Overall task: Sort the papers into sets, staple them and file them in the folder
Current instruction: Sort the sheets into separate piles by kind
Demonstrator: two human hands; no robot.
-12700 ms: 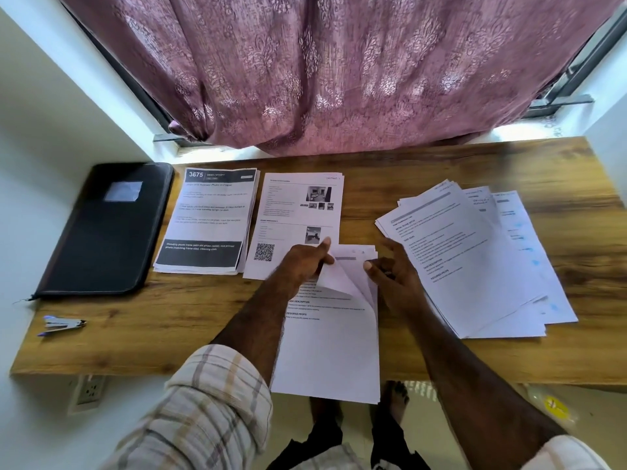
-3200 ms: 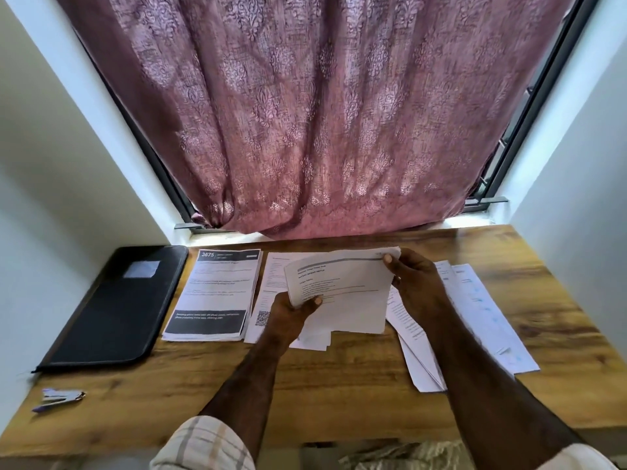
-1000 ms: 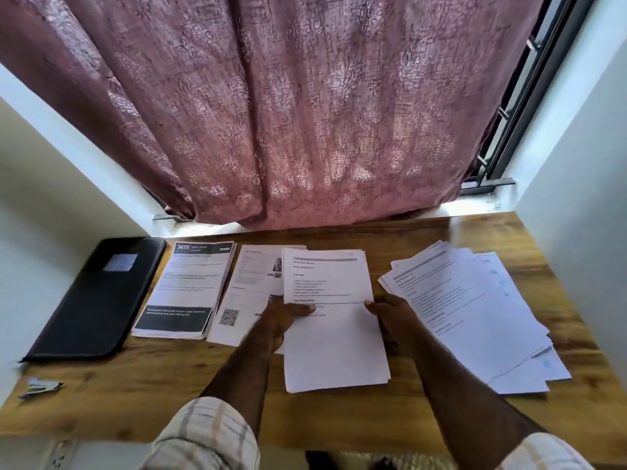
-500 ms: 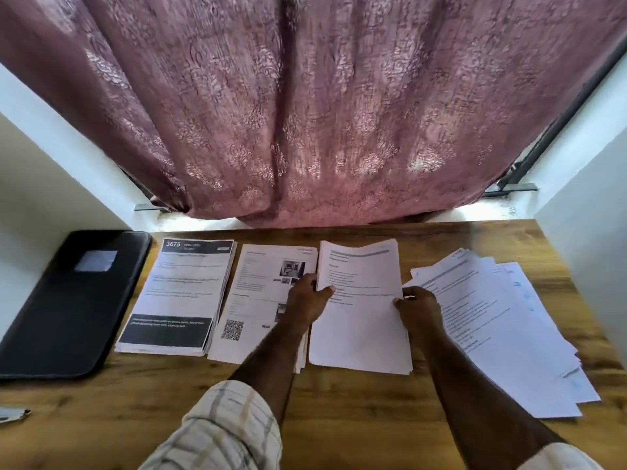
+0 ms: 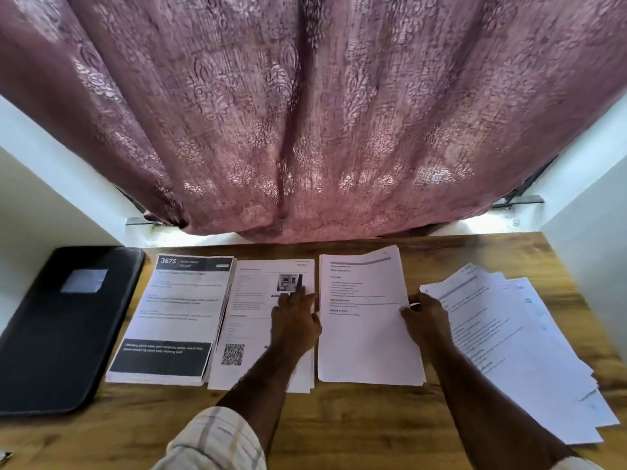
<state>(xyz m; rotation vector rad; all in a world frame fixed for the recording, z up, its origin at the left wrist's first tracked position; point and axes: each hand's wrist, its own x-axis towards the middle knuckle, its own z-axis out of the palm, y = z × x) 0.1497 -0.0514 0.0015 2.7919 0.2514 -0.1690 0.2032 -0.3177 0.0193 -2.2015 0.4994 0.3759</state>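
Three paper sets lie side by side on the wooden desk [image 5: 339,429]: a set with black bands headed 3675 [image 5: 173,317], a set with a photo and QR code [image 5: 251,320], and a plain text set [image 5: 366,330]. My left hand [image 5: 295,320] rests flat on the QR set, by the text set's left edge. My right hand [image 5: 424,317] pinches the text set's right edge. A loose fanned pile of papers [image 5: 519,347] lies at the right. The black folder [image 5: 57,327] lies shut at the far left.
A mauve curtain [image 5: 305,113] hangs over the window behind the desk. White walls close in on both sides. A sliver of the stapler [image 5: 4,456] shows at the bottom left edge. Bare wood runs along the desk's front.
The text set has been laid down farther from me, beside the QR set. My left hand has let go of it and now rests on the QR set. The camera has tilted.
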